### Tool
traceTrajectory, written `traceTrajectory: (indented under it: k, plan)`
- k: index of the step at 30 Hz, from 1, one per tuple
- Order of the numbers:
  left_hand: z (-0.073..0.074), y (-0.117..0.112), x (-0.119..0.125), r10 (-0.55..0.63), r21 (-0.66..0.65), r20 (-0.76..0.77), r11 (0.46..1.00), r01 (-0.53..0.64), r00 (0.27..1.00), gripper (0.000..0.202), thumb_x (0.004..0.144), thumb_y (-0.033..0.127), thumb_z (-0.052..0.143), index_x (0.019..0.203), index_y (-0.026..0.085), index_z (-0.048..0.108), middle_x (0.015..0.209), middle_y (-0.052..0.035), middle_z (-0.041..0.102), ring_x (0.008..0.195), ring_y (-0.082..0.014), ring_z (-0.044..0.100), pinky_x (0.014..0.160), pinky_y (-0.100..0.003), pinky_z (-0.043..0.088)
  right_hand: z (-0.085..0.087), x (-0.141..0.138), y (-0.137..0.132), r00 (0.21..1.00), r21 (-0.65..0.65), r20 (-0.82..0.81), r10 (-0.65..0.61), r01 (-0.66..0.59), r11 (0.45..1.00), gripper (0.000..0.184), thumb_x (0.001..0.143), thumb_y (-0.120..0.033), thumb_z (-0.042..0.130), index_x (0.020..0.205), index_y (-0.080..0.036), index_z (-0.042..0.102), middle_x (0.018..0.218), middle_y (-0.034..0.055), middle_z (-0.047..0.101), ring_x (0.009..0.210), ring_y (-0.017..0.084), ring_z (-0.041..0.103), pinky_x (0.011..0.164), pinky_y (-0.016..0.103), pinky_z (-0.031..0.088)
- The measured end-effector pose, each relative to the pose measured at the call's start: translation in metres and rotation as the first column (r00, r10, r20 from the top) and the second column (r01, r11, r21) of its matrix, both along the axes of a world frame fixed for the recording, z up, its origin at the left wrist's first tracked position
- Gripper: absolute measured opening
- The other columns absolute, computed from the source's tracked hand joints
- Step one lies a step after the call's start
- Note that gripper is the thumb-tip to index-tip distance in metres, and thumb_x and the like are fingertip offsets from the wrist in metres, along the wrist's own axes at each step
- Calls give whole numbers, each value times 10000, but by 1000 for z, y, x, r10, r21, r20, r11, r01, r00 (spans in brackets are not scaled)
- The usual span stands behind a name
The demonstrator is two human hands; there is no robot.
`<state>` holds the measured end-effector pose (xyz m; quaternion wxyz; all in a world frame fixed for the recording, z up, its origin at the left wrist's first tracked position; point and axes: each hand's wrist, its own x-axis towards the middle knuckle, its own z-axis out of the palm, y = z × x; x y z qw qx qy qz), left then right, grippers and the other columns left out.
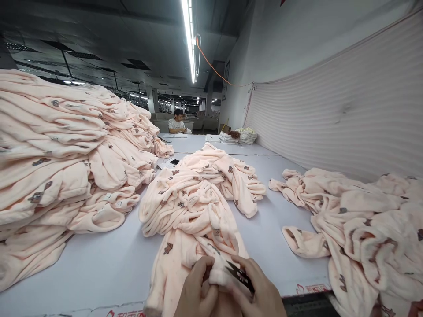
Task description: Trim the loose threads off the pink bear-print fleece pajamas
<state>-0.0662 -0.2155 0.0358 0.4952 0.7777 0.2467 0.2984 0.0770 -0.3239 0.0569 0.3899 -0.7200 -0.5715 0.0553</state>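
A pink fleece garment (185,255) with small brown bear prints lies bunched before me, its near end hanging toward the table's front edge. My left hand (196,290) pinches a fold of it between thumb and fingers. In my right hand (259,290) rests a pair of black thread snips (240,274), blades pointing up and left beside the pinched fold. The blade tips stand slightly apart, close to the fabric. Fingers of the right hand partly cover the handles, and the lower fingers look blurred.
A tall stack of pink garments (66,145) fills the left side. Another loose heap (357,224) lies at the right, reaching over the front edge. A dark phone (175,162) lies beyond the middle pile. Folded cloths (247,135) and a seated person (177,122) are at the far end.
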Motion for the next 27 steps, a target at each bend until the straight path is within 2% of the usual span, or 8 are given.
traceTrajectory:
  k: [5, 7, 9, 11, 14, 20, 23, 27]
  plan:
    - [-6, -3, 2, 112, -68, 157, 992, -102, 981, 405, 677, 124, 514, 1075, 194, 542, 945, -66, 629, 873, -229, 584, 806, -338, 446, -4, 10, 7, 992, 103, -110, -56, 68, 992, 250, 762, -148, 477, 925, -237, 643, 825, 13, 649, 764, 178, 645, 661, 237, 504]
    - [-4, 1, 2, 36, -200, 188, 980, 2, 981, 390, 653, 133, 542, 1037, 180, 597, 924, -60, 641, 875, -228, 581, 800, -324, 436, 2, 17, 16, 972, 133, -218, -82, 113, 985, 191, 795, -192, 483, 908, -222, 634, 836, 29, 658, 814, 193, 644, 705, 247, 501]
    - [4, 6, 1, -69, -423, 215, 892, 157, 974, 236, 675, 180, 564, 890, 159, 659, 801, -35, 643, 783, -201, 568, 727, -297, 423, 7, 23, 26, 940, 134, -309, -144, 193, 972, 107, 805, -245, 511, 879, -216, 584, 787, 19, 645, 780, 195, 640, 694, 252, 496]
    - [14, 12, 1, -119, -633, 286, 722, 280, 951, 141, 726, 221, 561, 767, 144, 672, 685, -13, 621, 695, -170, 545, 673, -274, 403, 11, 23, 33, 924, 112, -324, -205, 253, 961, 59, 804, -271, 528, 841, -226, 520, 722, -10, 607, 701, 181, 616, 645, 245, 479]
    - [31, 16, 2, -50, -743, 416, 557, 371, 908, 170, 771, 241, 566, 793, 128, 690, 720, -33, 661, 759, -186, 579, 739, -291, 415, 12, 16, 34, 954, 78, -231, -190, 213, 974, 83, 831, -303, 533, 787, -235, 516, 737, -11, 595, 688, 171, 591, 626, 238, 452]
    - [49, 11, 3, -22, -765, 530, 419, 489, 848, 256, 792, 268, 547, 902, 107, 714, 891, -105, 715, 944, -276, 622, 908, -412, 419, 7, 0, 19, 995, 147, -98, -5, 19, 989, 225, 853, -365, 549, 1047, -281, 627, 955, 27, 626, 809, 174, 631, 666, 215, 495]
    - [44, 13, 2, -11, -773, 559, 355, 525, 829, 297, 796, 278, 527, 953, 102, 709, 923, -116, 722, 976, -290, 631, 948, -442, 408, 7, -2, 21, 998, 142, -64, -19, 28, 989, 206, 903, -356, 503, 1025, -274, 647, 934, 35, 641, 823, 174, 629, 673, 212, 486]
    - [34, 19, 2, 19, -779, 566, 338, 528, 824, 332, 809, 311, 525, 1006, 106, 697, 952, -118, 727, 1018, -297, 627, 979, -447, 398, 9, -1, 28, 993, 151, -121, 16, 2, 988, 198, 919, -359, 497, 976, -258, 658, 906, 36, 645, 851, 173, 630, 731, 217, 480]
